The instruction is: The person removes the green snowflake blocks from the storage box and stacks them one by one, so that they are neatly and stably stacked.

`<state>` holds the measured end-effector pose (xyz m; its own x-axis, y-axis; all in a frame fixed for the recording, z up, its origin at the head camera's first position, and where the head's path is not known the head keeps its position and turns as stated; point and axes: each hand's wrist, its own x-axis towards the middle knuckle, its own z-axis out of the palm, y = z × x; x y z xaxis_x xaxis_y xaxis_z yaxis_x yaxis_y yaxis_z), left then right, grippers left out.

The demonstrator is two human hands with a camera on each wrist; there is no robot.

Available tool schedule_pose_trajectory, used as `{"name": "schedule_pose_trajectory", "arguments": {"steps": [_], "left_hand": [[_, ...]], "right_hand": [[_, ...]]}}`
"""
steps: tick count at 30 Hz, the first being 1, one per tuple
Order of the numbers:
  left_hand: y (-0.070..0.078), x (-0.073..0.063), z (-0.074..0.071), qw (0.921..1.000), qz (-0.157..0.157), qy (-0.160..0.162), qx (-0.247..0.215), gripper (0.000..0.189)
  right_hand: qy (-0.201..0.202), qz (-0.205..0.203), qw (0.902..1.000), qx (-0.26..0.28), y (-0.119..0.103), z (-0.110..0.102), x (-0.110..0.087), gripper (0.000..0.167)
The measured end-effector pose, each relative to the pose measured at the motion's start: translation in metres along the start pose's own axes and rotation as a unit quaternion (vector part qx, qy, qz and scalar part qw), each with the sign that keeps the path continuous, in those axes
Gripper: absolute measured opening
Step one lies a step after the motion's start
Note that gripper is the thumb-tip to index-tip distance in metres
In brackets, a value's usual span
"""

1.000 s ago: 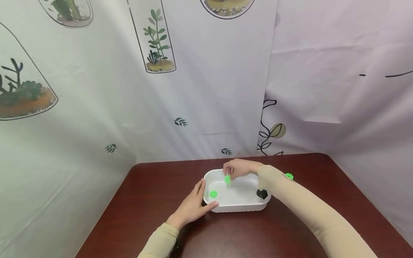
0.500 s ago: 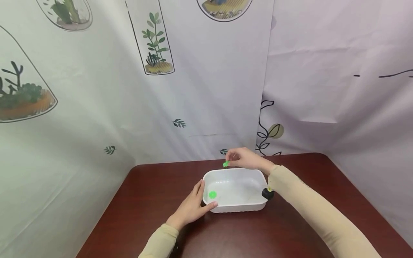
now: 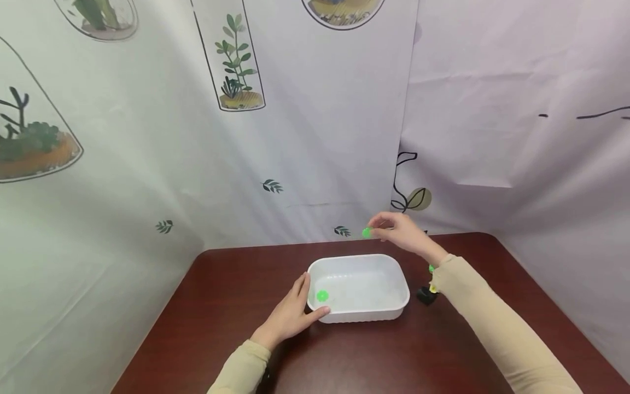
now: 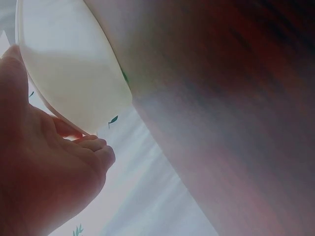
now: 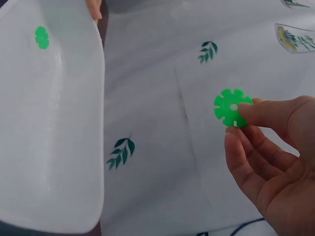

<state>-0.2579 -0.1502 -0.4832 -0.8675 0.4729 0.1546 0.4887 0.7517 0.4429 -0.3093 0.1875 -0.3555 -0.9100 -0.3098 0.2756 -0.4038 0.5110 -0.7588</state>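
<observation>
My right hand (image 3: 401,232) is raised beyond the tub's back right corner. Its thumb and fingertips pinch a bright green notched plastic disc (image 5: 227,107) with a hole in its middle, shown face-on in the right wrist view. My left hand (image 3: 290,314) rests on the left end of a white rounded tub (image 3: 364,316), fingers extended along the outer wall and thumb laid at the front rim. Inside, a second green notched disc (image 3: 322,296) lies near the left end. The left wrist view has the tub's pale wall (image 4: 74,64) beside the left palm.
A dark brown table (image 3: 374,355) carries the tub. Right of the tub, a small black object (image 3: 426,295) appears near the right cuff with a yellow bit by it. A bit of green (image 3: 431,268) peeks out behind the cuff. Printed white curtains (image 3: 315,137) hang behind.
From low over the tub, my right hand has lifted up and to the right with the pinched green disc. The left hand, tub and other disc stay nearly in place.
</observation>
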Motion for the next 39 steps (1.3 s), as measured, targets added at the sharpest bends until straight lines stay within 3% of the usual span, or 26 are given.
{"name": "schedule_pose_trajectory", "arguments": {"steps": [8, 19, 26, 39], "left_hand": [[0.002, 0.001, -0.002, 1.0000, -0.005, 0.000, -0.001, 0.109], [0.004, 0.002, -0.003, 1.0000, -0.006, 0.003, 0.004, 0.109], [0.005, 0.002, -0.002, 1.0000, -0.007, 0.000, 0.000, 0.108], [0.006, 0.002, -0.001, 0.9999, -0.012, 0.000, 0.000, 0.108]], "right_hand": [[0.069, 0.025, 0.9970, -0.026, 0.007, -0.038, -0.016, 0.027], [0.131, 0.080, 0.9872, -0.044, 0.029, -0.078, -0.048, 0.037], [0.149, 0.106, 0.9827, -0.029, 0.056, -0.082, -0.067, 0.040], [0.140, 0.147, 0.9791, -0.021, 0.114, -0.065, -0.092, 0.036]]}}
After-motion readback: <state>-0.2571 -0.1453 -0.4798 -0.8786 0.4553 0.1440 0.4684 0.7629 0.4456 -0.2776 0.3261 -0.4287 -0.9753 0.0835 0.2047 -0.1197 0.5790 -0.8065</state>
